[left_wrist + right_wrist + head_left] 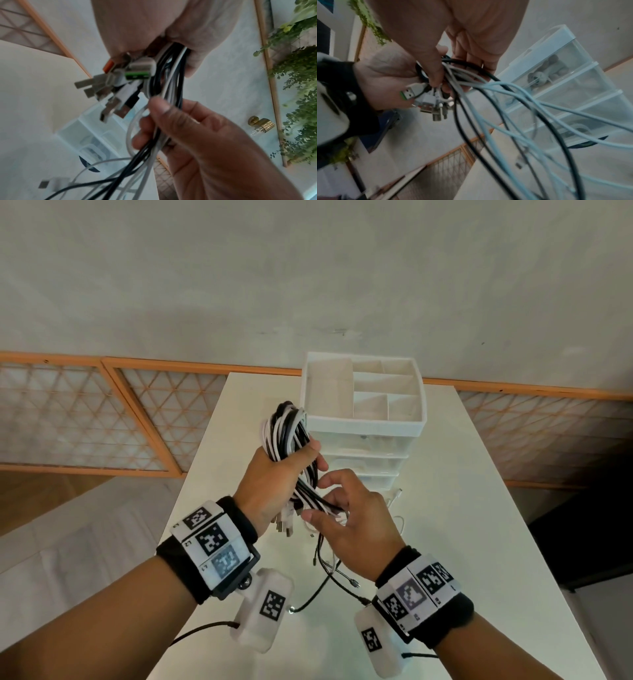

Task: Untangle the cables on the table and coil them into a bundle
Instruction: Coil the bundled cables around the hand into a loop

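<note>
A bundle of black and white cables [286,436] loops up above my left hand [274,474], which grips it in a fist over the white table [462,525]. Several USB plugs [118,81] stick out below that fist. Just below and to the right, my right hand [346,515] pinches the same strands [163,121] between thumb and fingers. Loose cable tails [513,121] hang from the right hand down to the tabletop, some with small plugs [352,582] at their ends.
A white drawer organizer [363,412] with an open compartmented top stands on the table right behind the hands. Clear drawers [565,83] below hold small items. The table's left edge [191,474] runs close beside my left arm. A wood lattice panel [85,416] lines the wall.
</note>
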`<action>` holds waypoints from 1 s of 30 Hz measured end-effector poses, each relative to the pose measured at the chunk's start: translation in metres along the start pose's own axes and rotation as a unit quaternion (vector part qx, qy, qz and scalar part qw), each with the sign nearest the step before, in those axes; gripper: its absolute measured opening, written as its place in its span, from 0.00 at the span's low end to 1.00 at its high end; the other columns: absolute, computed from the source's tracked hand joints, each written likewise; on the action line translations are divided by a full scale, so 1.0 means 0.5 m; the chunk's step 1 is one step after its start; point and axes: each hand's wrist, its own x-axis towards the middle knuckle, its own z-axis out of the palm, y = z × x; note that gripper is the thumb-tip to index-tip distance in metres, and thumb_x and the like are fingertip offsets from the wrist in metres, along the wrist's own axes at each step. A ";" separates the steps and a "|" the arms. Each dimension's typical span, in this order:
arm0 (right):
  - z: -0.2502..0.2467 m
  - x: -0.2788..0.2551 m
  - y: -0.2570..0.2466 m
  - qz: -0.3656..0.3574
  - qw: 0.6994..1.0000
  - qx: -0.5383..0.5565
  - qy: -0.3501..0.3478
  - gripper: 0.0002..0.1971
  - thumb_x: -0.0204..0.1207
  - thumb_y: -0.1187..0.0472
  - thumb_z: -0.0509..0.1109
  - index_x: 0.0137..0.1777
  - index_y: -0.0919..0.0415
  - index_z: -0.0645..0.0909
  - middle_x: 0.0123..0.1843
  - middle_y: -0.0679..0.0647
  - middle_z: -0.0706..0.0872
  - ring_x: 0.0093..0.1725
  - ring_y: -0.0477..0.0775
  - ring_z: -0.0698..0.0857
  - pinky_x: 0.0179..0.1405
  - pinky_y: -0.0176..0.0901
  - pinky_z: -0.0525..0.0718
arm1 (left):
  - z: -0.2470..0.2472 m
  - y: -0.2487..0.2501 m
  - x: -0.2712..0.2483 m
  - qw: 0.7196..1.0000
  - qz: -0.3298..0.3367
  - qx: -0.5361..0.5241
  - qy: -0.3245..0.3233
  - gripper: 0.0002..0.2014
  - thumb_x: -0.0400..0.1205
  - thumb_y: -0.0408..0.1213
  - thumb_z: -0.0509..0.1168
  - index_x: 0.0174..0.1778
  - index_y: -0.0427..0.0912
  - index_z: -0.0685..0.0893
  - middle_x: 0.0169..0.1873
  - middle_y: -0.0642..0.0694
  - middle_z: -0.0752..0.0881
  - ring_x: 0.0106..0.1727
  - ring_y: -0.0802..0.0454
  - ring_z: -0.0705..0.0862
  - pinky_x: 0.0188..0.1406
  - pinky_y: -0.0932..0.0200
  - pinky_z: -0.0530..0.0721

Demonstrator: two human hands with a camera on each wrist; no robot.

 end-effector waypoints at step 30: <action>-0.040 0.008 0.078 0.003 0.993 -0.104 -0.055 0.17 0.74 0.37 0.73 0.50 0.49 0.87 0.48 0.39 0.89 0.50 0.40 0.86 0.47 0.27 0.78 | -0.003 -0.004 0.031 0.990 0.101 0.046 0.086 0.09 0.86 0.28 0.61 0.40 0.40 0.81 0.32 0.40 0.85 0.37 0.51 0.82 0.41 0.65 0.80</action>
